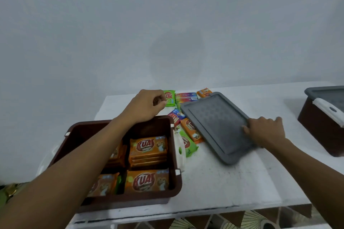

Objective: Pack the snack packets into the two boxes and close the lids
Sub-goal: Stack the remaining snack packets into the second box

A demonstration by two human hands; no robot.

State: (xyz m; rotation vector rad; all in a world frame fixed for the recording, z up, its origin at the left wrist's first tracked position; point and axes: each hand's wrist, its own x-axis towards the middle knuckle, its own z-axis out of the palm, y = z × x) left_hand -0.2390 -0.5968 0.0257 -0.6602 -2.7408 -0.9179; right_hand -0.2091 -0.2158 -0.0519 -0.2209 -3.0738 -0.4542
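Now left hand (147,106) fingers (158,99) curled empty over box (177,186); right hand (266,130) grips lid (217,124).

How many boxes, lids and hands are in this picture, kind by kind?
Brown boxes: 2, the open box and the closed box.
Grey lids: 2, the loose lid and the fitted lid on the closed box.
Hands: 2, the left hand and the right hand.
Total: 6.

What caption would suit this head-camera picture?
Right hand grips the grey lid; left hand hovers beyond the part-filled brown box.
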